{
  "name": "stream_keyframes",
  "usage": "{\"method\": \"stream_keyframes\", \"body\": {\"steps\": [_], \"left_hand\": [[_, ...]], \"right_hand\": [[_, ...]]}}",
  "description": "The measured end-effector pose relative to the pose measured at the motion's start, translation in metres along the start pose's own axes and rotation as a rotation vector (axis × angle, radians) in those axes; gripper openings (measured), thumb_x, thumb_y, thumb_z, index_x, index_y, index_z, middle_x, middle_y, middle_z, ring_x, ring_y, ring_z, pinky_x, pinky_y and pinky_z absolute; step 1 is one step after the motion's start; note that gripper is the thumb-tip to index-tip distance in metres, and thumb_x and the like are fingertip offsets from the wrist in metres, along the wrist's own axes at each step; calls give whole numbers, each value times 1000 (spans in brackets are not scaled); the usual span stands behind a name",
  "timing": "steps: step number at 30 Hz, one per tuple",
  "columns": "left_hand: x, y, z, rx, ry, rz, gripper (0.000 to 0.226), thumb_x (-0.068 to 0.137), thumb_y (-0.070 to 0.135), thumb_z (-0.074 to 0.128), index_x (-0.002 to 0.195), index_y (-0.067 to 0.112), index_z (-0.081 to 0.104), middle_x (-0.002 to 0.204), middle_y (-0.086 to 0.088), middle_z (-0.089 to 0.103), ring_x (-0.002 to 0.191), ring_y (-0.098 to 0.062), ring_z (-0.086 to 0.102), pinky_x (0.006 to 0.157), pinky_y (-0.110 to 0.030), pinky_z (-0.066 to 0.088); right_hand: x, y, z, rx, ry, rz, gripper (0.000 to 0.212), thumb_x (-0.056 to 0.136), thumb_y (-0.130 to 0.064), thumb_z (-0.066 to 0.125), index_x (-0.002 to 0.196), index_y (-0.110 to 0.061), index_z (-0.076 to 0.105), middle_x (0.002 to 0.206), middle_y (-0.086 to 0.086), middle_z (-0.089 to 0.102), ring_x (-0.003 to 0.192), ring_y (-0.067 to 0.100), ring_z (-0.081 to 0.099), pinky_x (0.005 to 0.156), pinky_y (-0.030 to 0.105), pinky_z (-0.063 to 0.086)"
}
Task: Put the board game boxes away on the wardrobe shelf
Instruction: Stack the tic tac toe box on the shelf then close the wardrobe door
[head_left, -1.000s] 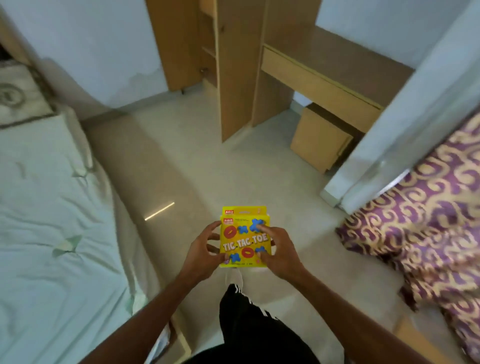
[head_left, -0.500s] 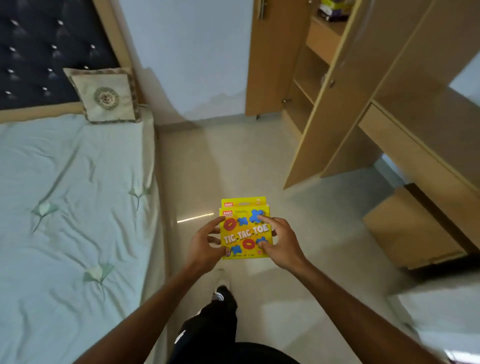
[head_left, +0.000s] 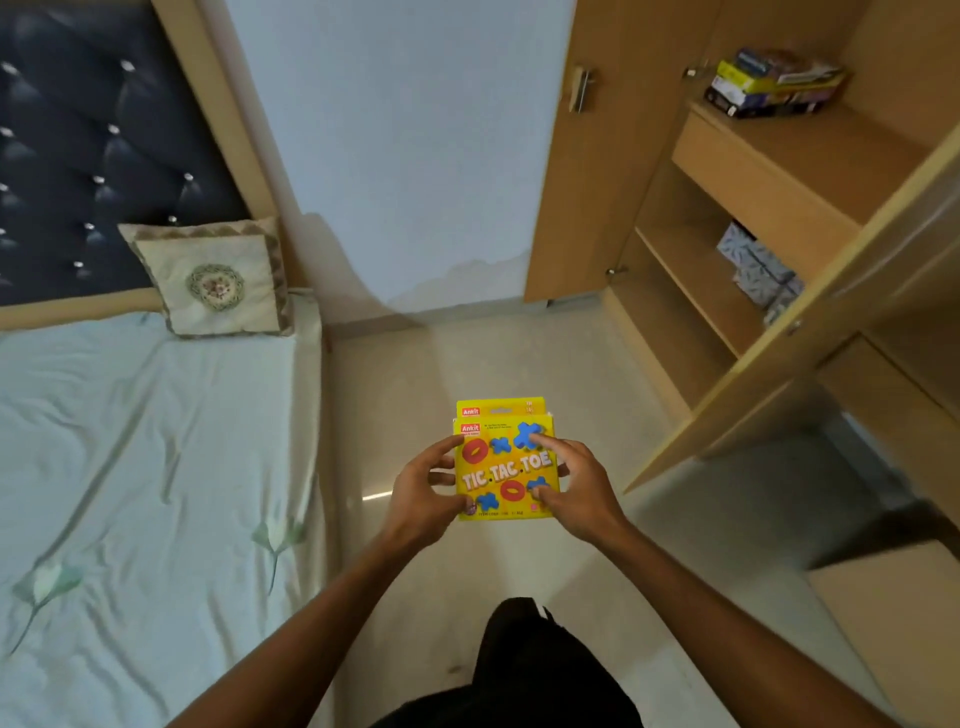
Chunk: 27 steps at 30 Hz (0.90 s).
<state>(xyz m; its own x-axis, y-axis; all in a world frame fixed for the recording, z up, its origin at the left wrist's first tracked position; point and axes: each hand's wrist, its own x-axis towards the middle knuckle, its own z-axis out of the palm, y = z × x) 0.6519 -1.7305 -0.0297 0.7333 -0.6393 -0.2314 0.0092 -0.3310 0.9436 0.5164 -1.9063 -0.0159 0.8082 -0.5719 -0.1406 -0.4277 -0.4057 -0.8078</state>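
A yellow Tic Tac Toe box (head_left: 505, 462) with red rings and blue crosses is held flat in front of me, above the floor. My left hand (head_left: 423, 486) grips its left edge and my right hand (head_left: 574, 486) grips its right edge, fingers on top. A second yellow box edge shows just behind it. At the upper right stands the open wooden wardrobe, and a stack of board game boxes (head_left: 771, 83) lies on its upper shelf (head_left: 810, 150).
A bed with a pale green sheet (head_left: 130, 467) and a cushion (head_left: 213, 278) fills the left, under a dark tufted headboard. The open wardrobe door (head_left: 810, 312) juts out at the right. Patterned packs (head_left: 756, 265) sit on a lower shelf. Tiled floor (head_left: 467, 358) runs between bed and wardrobe.
The view has swung left and up: the purple curtain and desk left the frame, and the wardrobe's shelves with the stacked boxes came into sight. Both hands keep holding the yellow box.
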Motion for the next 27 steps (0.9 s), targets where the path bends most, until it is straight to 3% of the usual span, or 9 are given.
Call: {"method": "stream_keyframes", "body": {"steps": [7,10,13,16,20,24,27], "left_hand": [[206,32,-29,50,-19,6,80,63,-4,82,131,30,56,110,0,62,96,-19,65,62,-35,62],[292,52,-35,62,-35,0,81,62,-6,81,130,31,56,112,-4,61,96,-23,65,63,-41,62],[362,79,-39,73,-54,15,80,64,-7,80,131,30,55,112,-5,60,97,-23,64,61,-37,62],[434,103,-36,91,-88,38,79,65,-6,80,131,29,54,113,-5,59,96,-22,64,61,-33,61],[542,141,-15,127,-183,82,78,66,-4,79,132,29,54,114,-5,58,97,-23,64,65,-38,62],[648,179,24,174,-302,163,77,65,-1,82,132,27,54,113,-3,59,95,-22,65,61,-26,60],[712,208,60,168,-402,162,78,64,-6,79,130,27,55,113,-4,59,97,-25,64,62,-30,61]], "right_hand": [[200,-11,-8,62,65,16,67,73,0,76,131,-24,55,121,-3,49,100,12,56,80,23,54],[281,-14,-19,83,85,29,67,71,0,76,131,-23,56,121,-2,50,96,12,58,75,19,53],[350,-19,-33,95,119,35,66,72,1,76,130,-22,56,119,-3,49,93,10,57,71,13,49],[414,-22,-53,110,165,44,65,72,1,75,129,-24,57,117,-4,50,95,11,57,76,24,55],[500,-10,-91,120,272,73,65,71,0,74,129,-25,57,118,-2,50,98,14,60,79,29,55],[575,12,-135,149,390,137,67,72,-2,76,130,-25,55,119,-3,49,99,13,60,74,22,54],[615,23,-173,167,482,194,66,72,-2,77,130,-25,55,120,-2,50,99,14,60,74,26,57]]}}
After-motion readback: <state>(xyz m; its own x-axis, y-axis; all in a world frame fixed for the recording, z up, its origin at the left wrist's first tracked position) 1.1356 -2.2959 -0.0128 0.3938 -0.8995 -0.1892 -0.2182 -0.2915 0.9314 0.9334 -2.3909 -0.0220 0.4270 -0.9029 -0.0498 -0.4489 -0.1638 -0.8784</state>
